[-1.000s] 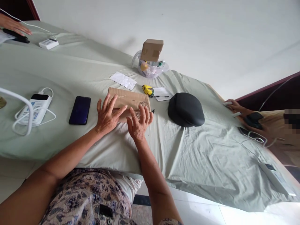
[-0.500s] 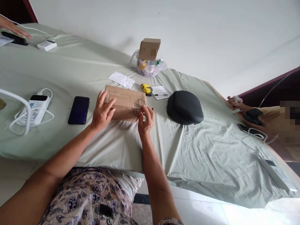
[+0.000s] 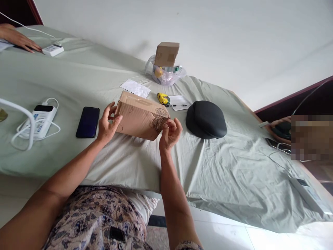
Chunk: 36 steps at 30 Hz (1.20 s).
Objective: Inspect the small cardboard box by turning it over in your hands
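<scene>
The box [image 3: 135, 119] is grasped at both ends by left fingers [image 3: 107, 111] and right fingers [image 3: 178, 125]. Probably light and stiff, it is best held there.

1. A brown, oblong cardboard box [image 3: 137, 119] is being held tilted at both ends.
2. Its right part is being marked by dark, looping scribbles [image 3: 158, 122].
3. It is being held over pale green cloth [image 3: 234, 170], contact being hidden.

Soft, diffuse light; glare whitens the glossy pale tiled floor [image 3: 234, 238] near right; wide-angle distortion stretches the edges.
</scene>
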{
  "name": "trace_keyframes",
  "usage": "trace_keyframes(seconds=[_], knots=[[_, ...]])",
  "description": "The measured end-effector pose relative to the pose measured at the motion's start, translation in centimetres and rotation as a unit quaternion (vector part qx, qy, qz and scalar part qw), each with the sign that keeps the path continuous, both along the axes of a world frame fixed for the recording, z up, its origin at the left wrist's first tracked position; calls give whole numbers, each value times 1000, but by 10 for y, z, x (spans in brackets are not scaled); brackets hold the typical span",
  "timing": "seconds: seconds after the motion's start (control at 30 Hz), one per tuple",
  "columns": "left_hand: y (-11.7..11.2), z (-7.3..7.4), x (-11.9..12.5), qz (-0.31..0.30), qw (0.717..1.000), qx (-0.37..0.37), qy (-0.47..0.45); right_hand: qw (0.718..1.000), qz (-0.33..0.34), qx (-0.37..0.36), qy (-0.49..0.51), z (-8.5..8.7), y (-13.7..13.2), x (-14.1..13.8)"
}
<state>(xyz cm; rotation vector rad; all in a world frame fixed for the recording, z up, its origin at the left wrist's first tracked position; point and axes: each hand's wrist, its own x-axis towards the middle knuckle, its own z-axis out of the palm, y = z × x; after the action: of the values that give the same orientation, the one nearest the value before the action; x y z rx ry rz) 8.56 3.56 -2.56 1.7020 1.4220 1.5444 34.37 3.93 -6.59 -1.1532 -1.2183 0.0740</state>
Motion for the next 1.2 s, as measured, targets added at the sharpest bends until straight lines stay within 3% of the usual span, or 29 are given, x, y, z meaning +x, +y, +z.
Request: trace_keyframes(seconds=[0.1, 0.27, 0.47, 0.67, 0.8, 0.97, 1.2], knots=[[-1, 4, 1, 1, 1000, -20, 7, 997, 28, -35, -59, 4, -3, 3], [-1, 1, 2, 0, 999, -42, 25, 986, 5, -87, -141, 10, -8, 1], [-3, -6, 6, 20, 999, -19, 42, 982, 8, -108, -155, 12, -7, 3], [2, -15, 12, -76, 992, -48, -86, 986, 14, -78, -148, 8, -5, 5], [5, -20, 13, -103, 988, -43, -109, 990, 9, -37, -134, 3, -2, 4], [12, -31, 15, -83, 988, -11, -127, 993, 22, -14, -115, -3, 1, 3], [27, -38, 4, -45, 984, 8, -170, 990, 78, -80, -85, -7, -1, -9]])
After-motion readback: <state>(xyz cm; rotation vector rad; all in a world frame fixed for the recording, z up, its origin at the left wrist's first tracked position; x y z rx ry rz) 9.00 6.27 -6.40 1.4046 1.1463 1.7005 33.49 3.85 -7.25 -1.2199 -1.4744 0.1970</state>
